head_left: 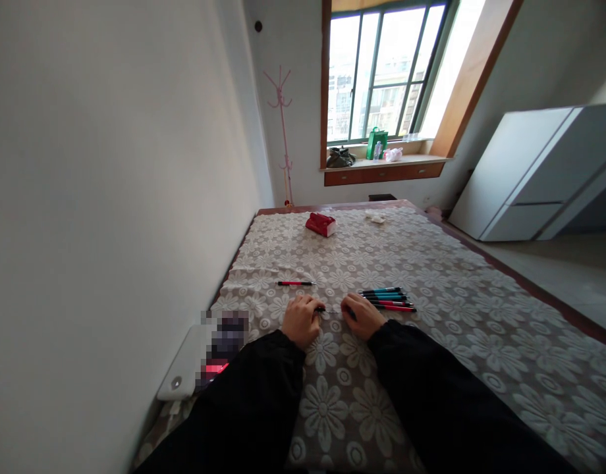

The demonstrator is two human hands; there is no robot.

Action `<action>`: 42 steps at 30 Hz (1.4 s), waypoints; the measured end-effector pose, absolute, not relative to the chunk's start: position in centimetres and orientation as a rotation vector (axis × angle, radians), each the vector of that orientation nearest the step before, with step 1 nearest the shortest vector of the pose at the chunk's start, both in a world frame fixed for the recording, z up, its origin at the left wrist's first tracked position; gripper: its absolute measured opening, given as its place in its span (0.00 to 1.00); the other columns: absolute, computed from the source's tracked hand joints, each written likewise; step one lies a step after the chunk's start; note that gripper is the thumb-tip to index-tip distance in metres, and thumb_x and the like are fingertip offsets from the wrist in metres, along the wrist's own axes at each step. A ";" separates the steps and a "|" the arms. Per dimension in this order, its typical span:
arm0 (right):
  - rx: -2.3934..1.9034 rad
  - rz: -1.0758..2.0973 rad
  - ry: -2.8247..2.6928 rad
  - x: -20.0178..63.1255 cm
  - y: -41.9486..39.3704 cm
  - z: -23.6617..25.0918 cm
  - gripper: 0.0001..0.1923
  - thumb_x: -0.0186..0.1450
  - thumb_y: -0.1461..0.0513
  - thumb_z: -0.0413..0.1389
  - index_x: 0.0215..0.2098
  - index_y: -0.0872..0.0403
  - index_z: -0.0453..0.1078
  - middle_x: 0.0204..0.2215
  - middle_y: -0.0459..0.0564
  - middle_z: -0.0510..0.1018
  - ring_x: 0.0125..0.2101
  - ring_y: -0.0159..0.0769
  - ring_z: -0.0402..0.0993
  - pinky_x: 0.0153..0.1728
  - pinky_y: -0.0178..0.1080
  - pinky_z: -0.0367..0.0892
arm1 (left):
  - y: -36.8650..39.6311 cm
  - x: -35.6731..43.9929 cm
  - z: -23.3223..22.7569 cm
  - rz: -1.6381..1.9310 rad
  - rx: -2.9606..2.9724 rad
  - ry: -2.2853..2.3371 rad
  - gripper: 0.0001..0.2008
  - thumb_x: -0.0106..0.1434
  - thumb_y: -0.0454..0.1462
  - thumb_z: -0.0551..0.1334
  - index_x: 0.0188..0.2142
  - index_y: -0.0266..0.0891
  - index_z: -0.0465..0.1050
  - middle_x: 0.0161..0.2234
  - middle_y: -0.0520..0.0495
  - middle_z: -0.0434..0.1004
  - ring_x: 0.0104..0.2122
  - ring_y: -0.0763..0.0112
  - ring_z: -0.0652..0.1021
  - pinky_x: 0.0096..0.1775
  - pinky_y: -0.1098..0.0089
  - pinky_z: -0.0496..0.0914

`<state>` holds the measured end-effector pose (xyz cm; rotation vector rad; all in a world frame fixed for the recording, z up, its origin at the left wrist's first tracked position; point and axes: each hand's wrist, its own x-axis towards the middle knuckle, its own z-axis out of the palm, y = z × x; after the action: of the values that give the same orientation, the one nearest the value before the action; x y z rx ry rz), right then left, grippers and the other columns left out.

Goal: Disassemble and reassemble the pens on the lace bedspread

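Note:
Both hands rest low over the patterned tablecloth (pixel 324 401), a short gap between them. My left hand (pixel 302 320) is closed, its fingers pinching a small black pen part (pixel 320 309). My right hand (pixel 363 317) is curled shut around another dark pen part (pixel 351 312), mostly hidden by the fingers. A thin line spans the gap between the two parts; whether it joins them I cannot tell. Just beyond my left hand lies a red and black pen (pixel 296 284). Several teal and red pens (pixel 389 297) lie side by side beyond my right hand.
A red tissue pack (pixel 321 224) and a small whitish item (pixel 375 216) lie toward the table's far end. By the left wall sits a white device (pixel 179 365), beside a blurred-out patch. A pink coat stand (pixel 284 131) and a white fridge-like cabinet (pixel 525 171) stand beyond.

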<state>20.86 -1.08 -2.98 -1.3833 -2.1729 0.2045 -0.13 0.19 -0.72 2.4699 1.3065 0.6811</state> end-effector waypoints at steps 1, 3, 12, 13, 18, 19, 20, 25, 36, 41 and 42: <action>-1.384 0.200 -2.174 20.9 -1.1 -3.0 0.05 0.59 0.70 0.50 0.29 0.54 0.64 0.30 0.50 0.70 0.33 0.37 0.66 0.37 0.38 0.62 | 0.2 -0.1 -0.7 0.693 2.461 1.310 0.16 0.57 0.30 0.57 0.44 0.45 0.73 0.42 0.48 0.74 0.45 0.62 0.70 0.49 0.62 0.62; -1.374 0.196 -2.189 20.9 -1.0 -3.0 0.05 0.58 0.70 0.50 0.29 0.54 0.64 0.30 0.49 0.70 0.33 0.37 0.66 0.37 0.38 0.62 | 0.2 -0.1 -0.6 0.717 2.438 1.310 0.17 0.58 0.30 0.56 0.47 0.44 0.71 0.42 0.47 0.74 0.46 0.62 0.70 0.49 0.62 0.62; -1.299 0.192 -2.303 20.6 -1.5 -2.4 0.04 0.62 0.66 0.52 0.32 0.53 0.68 0.32 0.49 0.72 0.36 0.38 0.67 0.38 0.39 0.61 | -0.3 0.2 -0.2 0.717 2.528 1.076 0.07 0.59 0.39 0.62 0.37 0.43 0.75 0.47 0.47 0.73 0.50 0.60 0.69 0.51 0.60 0.62; -1.306 0.185 -2.303 20.6 -1.6 -2.3 0.04 0.62 0.66 0.52 0.32 0.53 0.68 0.32 0.49 0.72 0.36 0.38 0.67 0.38 0.39 0.61 | -0.3 0.2 -0.2 0.710 2.529 1.078 0.06 0.59 0.38 0.62 0.36 0.43 0.75 0.46 0.47 0.73 0.50 0.60 0.69 0.51 0.60 0.62; -1.401 0.142 -2.265 20.8 -1.4 -2.4 0.04 0.59 0.68 0.51 0.30 0.54 0.66 0.30 0.49 0.71 0.35 0.38 0.67 0.38 0.39 0.61 | -0.2 0.0 -0.4 0.740 2.480 1.159 0.05 0.59 0.37 0.62 0.35 0.43 0.76 0.44 0.48 0.74 0.48 0.63 0.70 0.50 0.61 0.63; -1.414 0.136 -2.262 20.9 -1.4 -2.4 0.04 0.59 0.68 0.51 0.30 0.54 0.66 0.30 0.50 0.71 0.35 0.38 0.67 0.38 0.39 0.61 | -0.1 0.0 -0.4 0.741 2.472 1.174 0.05 0.59 0.38 0.62 0.35 0.43 0.76 0.43 0.48 0.74 0.48 0.63 0.70 0.50 0.62 0.63; -1.421 0.133 -2.264 20.9 -1.4 -2.3 0.04 0.59 0.68 0.51 0.30 0.54 0.66 0.30 0.50 0.71 0.35 0.38 0.67 0.38 0.39 0.61 | -0.1 0.0 -0.3 0.742 2.467 1.185 0.05 0.59 0.38 0.62 0.34 0.43 0.76 0.43 0.48 0.75 0.48 0.63 0.70 0.49 0.62 0.63; -1.390 0.156 -2.304 21.2 -1.4 -2.1 0.05 0.57 0.68 0.51 0.29 0.54 0.66 0.30 0.50 0.71 0.34 0.38 0.67 0.37 0.39 0.60 | 0.0 -0.1 -0.3 0.743 2.442 1.223 0.06 0.60 0.39 0.62 0.34 0.45 0.78 0.43 0.50 0.76 0.47 0.64 0.71 0.50 0.62 0.64; -1.360 0.169 -2.340 21.5 -1.4 -1.8 0.06 0.59 0.66 0.52 0.34 0.53 0.69 0.32 0.50 0.73 0.36 0.39 0.68 0.38 0.39 0.61 | 0.3 -0.2 -0.7 0.750 2.445 1.228 0.07 0.61 0.39 0.61 0.36 0.45 0.79 0.42 0.50 0.77 0.46 0.65 0.72 0.50 0.63 0.65; -1.358 0.210 -2.392 22.5 -1.4 -1.1 0.07 0.56 0.65 0.56 0.35 0.54 0.70 0.34 0.51 0.73 0.37 0.40 0.69 0.39 0.40 0.62 | 0.2 -0.2 -0.6 0.768 2.433 1.231 0.08 0.62 0.39 0.61 0.37 0.46 0.79 0.42 0.51 0.77 0.45 0.66 0.72 0.50 0.64 0.65; -1.351 0.217 -2.401 22.7 -1.4 -1.1 0.06 0.57 0.66 0.56 0.34 0.54 0.70 0.34 0.51 0.73 0.36 0.40 0.69 0.39 0.40 0.63 | 0.2 -0.2 -0.5 0.768 2.429 1.229 0.08 0.62 0.40 0.60 0.37 0.46 0.79 0.43 0.50 0.76 0.46 0.65 0.72 0.50 0.63 0.65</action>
<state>22.71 -1.38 -1.10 -1.3508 -2.4007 0.2167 -0.16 0.19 -0.53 2.4290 1.2287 0.7675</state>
